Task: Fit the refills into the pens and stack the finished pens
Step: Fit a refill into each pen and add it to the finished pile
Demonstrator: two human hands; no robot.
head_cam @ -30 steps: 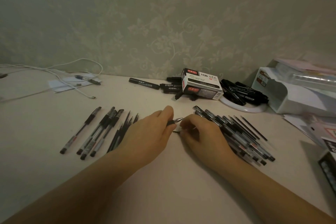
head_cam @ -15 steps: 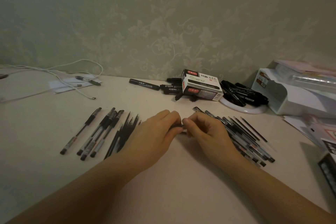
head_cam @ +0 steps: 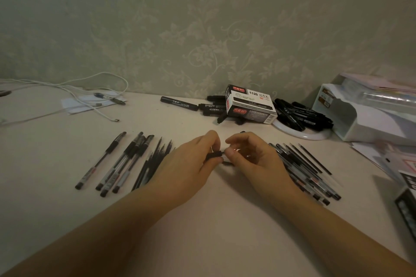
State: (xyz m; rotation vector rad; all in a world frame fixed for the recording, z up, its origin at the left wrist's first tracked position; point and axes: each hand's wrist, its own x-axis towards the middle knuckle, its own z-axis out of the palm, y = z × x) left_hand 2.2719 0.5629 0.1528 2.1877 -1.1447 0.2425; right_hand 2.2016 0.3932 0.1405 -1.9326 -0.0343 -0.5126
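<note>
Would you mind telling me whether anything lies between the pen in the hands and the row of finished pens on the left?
Yes: the loose refills lie between the pen and the finished pens; carried above them, nothing visible blocks it.

Wall [head_cam: 202, 24] behind: pale grey-green wallpaper, embossed floral vine pattern. Off-white tabletop [head_cam: 213, 220] runs up to it (matte, plain). Dim, warm light. White cables [head_cam: 90, 87] at far left, white plastic organiser [head_cam: 351, 119] against the wall at right.
</note>
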